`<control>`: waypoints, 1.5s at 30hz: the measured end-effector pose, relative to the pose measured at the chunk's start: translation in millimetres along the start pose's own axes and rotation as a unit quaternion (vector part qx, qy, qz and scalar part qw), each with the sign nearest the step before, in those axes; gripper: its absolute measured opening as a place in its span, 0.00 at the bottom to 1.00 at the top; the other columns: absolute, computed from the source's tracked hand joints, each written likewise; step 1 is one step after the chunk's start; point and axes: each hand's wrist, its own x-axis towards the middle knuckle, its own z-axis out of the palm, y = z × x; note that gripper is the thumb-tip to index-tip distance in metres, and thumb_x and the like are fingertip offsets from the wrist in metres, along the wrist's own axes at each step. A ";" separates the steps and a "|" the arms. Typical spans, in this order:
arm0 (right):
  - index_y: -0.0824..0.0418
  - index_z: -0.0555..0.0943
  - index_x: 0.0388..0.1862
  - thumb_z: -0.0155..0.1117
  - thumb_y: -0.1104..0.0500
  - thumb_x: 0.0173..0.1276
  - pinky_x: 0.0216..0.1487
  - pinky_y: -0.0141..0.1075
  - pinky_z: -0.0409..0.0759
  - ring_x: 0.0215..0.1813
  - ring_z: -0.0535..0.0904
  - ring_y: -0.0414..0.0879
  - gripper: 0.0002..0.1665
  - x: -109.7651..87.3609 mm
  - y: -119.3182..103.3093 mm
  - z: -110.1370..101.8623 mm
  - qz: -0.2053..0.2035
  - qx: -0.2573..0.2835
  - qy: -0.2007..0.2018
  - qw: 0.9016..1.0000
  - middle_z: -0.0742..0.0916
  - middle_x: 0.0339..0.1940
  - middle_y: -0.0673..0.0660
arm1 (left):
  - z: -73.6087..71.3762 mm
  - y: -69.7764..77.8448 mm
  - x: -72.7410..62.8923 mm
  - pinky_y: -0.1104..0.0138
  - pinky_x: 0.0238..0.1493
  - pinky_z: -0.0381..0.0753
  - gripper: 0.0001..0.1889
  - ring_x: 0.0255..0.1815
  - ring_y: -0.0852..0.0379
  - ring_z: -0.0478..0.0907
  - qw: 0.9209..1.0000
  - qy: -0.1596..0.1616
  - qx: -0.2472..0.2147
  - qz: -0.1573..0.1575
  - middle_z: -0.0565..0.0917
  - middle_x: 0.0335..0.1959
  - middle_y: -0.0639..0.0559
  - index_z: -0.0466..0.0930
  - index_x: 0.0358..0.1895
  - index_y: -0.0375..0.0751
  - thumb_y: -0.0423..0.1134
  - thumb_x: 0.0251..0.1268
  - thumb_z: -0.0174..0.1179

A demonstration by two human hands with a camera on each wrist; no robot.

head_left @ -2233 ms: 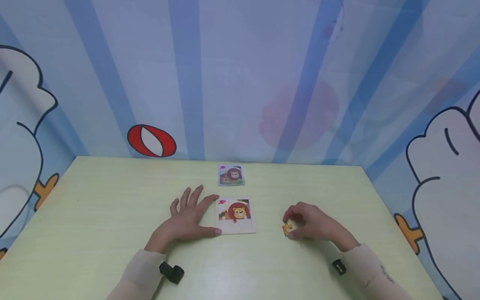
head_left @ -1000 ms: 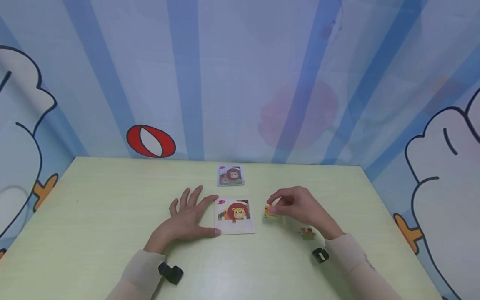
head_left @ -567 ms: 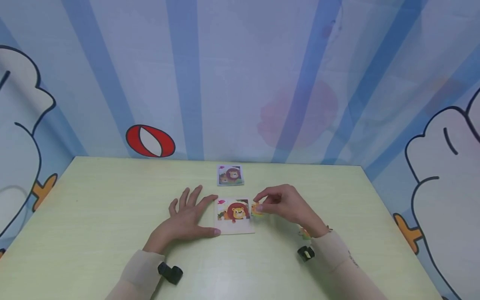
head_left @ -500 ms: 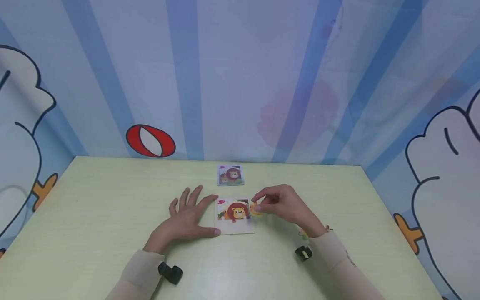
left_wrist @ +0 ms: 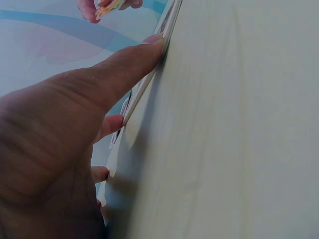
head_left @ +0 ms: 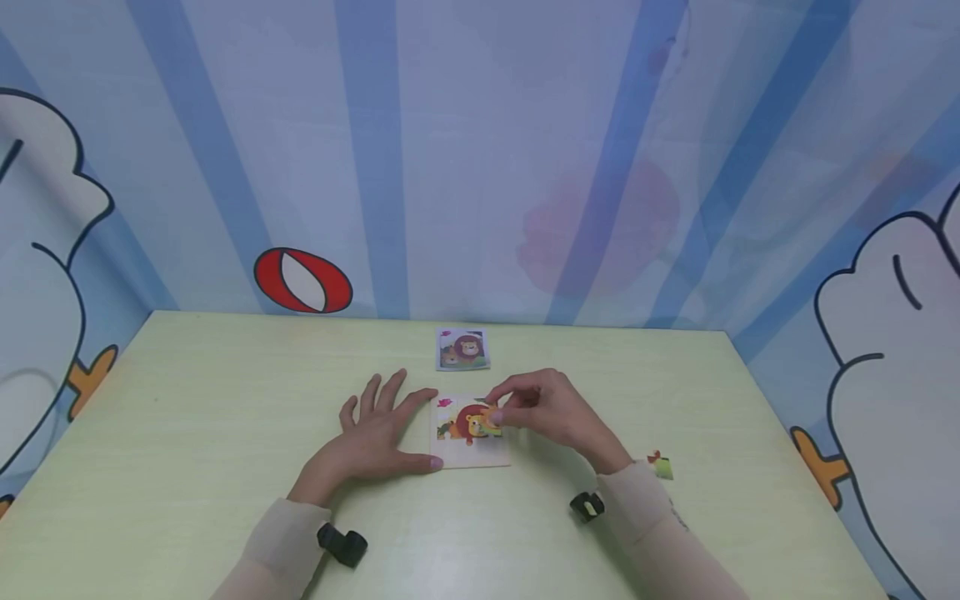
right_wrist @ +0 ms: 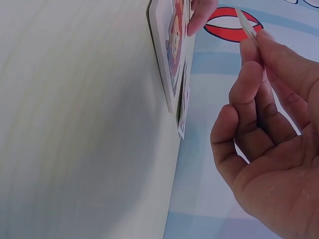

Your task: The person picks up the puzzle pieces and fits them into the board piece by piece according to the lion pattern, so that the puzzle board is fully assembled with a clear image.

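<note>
A square puzzle board (head_left: 474, 457) lies mid-table, its upper part filled with a lion picture and its lower part white. My left hand (head_left: 375, 443) is spread flat at its left side, thumb and index fingertip on the edge, as the left wrist view also shows. My right hand (head_left: 551, 410) pinches an orange and yellow puzzle piece (right_wrist: 245, 24) between thumb and index finger. In the right wrist view the piece is raised off the board, and from the head it overlaps the picture's right side. The fingertips hide part of it.
Behind the board lies a small lion picture card (head_left: 462, 350). A green and brown puzzle piece (head_left: 662, 465) rests on the pale table (head_left: 225, 400) beside my right sleeve. A striped blue backdrop (head_left: 472, 167) rises along the table's far edge.
My right hand picked up the orange piece at the right, leaving another on the table, and carried it leftward over the board's right side. The left hand has stayed at the board's left edge.
</note>
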 end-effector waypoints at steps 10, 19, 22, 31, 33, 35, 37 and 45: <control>0.49 0.93 0.47 0.79 0.55 0.69 0.30 0.30 0.66 0.28 0.74 0.40 0.09 9.4 -0.1 13.7 -0.010 0.020 -0.009 1.000 0.92 0.31 0.60 | 2.2 -3.7 2.4 0.22 0.79 0.33 0.54 0.90 0.26 0.29 1.000 -0.003 0.003 -0.002 0.40 0.92 0.39 0.60 0.85 0.62 0.69 0.56 0.74; 0.51 0.93 0.46 0.79 0.58 0.68 0.34 0.31 0.77 0.30 0.79 0.40 0.08 17.6 -1.8 26.7 -0.011 0.017 -0.018 1.000 0.93 0.33 0.52 | 1.7 -2.5 1.4 0.21 0.78 0.35 0.53 0.90 0.25 0.31 1.000 0.002 0.003 0.009 0.42 0.91 0.37 0.60 0.85 0.61 0.69 0.57 0.74; 0.51 0.94 0.45 0.80 0.57 0.68 0.35 0.33 0.78 0.31 0.79 0.40 0.08 19.5 -2.8 30.4 -0.008 0.007 -0.019 1.000 0.94 0.36 0.51 | 1.6 -2.6 1.7 0.22 0.78 0.35 0.53 0.90 0.25 0.31 1.000 0.001 0.005 0.007 0.42 0.91 0.38 0.60 0.85 0.62 0.69 0.57 0.74; 0.50 0.93 0.44 0.79 0.56 0.69 0.35 0.33 0.78 0.32 0.80 0.40 0.06 24.3 -7.2 37.6 -0.001 -0.004 -0.035 0.999 0.93 0.38 0.49 | 2.0 -4.3 2.5 0.21 0.78 0.35 0.54 0.90 0.25 0.30 1.000 0.000 0.008 0.006 0.41 0.92 0.38 0.59 0.85 0.62 0.70 0.57 0.74; 0.51 0.93 0.44 0.79 0.58 0.69 0.35 0.33 0.79 0.32 0.81 0.40 0.06 24.8 -8.3 38.7 -0.001 -0.005 -0.039 0.999 0.93 0.37 0.49 | 2.1 -4.3 2.5 0.21 0.78 0.35 0.54 0.90 0.25 0.30 1.000 -0.001 0.009 0.005 0.41 0.92 0.38 0.59 0.85 0.62 0.70 0.57 0.74; 0.51 0.93 0.44 0.78 0.59 0.69 0.36 0.33 0.80 0.32 0.81 0.40 0.06 25.7 -8.6 39.9 0.000 -0.005 -0.041 0.999 0.94 0.36 0.49 | 2.1 -4.0 2.4 0.21 0.78 0.35 0.54 0.90 0.25 0.30 1.000 -0.001 0.008 0.005 0.41 0.92 0.38 0.59 0.85 0.62 0.70 0.57 0.74; 0.51 0.93 0.43 0.79 0.59 0.69 0.37 0.33 0.80 0.33 0.82 0.39 0.06 26.7 -9.1 41.2 0.005 -0.004 -0.044 0.999 0.94 0.35 0.49 | 2.1 -3.5 2.2 0.21 0.78 0.35 0.54 0.90 0.25 0.31 1.000 -0.002 0.009 0.005 0.41 0.92 0.38 0.59 0.85 0.62 0.70 0.57 0.74; 0.52 0.93 0.42 0.79 0.59 0.68 0.38 0.33 0.78 0.32 0.81 0.39 0.05 30.5 -9.8 46.8 0.009 -0.016 -0.054 0.998 0.92 0.30 0.48 | 1.6 -2.7 2.5 0.20 0.78 0.35 0.53 0.90 0.25 0.31 1.000 -0.005 0.010 0.002 0.42 0.92 0.38 0.60 0.85 0.63 0.70 0.57 0.74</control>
